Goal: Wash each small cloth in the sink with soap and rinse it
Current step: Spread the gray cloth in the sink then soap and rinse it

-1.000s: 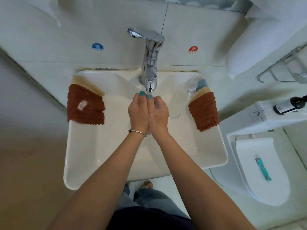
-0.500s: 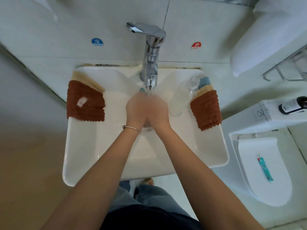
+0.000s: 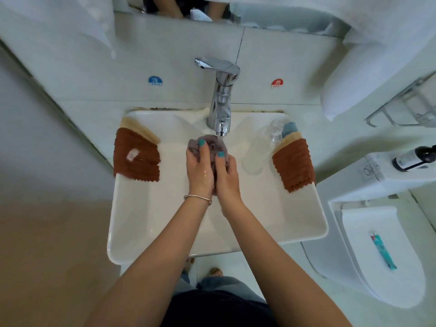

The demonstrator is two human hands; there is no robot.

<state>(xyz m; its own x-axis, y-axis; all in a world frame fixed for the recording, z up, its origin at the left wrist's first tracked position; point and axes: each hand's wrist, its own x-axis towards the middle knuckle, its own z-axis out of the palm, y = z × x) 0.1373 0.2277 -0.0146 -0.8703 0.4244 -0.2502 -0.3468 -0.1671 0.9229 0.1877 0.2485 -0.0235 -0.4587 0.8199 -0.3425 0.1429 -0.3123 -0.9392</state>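
Centrally, the white sink (image 3: pixel 146 215) carries brown cloth stacks on its left rim (image 3: pixel 136 156) and right rim (image 3: pixel 293 166). Below the faucet (image 3: pixel 223 100), the left hand (image 3: pixel 200 168) and right hand (image 3: pixel 226 175) grip the grey cloth (image 3: pixel 212 143), fingers curled round it.

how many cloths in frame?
6 visible: grey cloth in both hands under the tap; brown over beige on the left rim; brown, beige, blue on the right. More may be hidden underneath.
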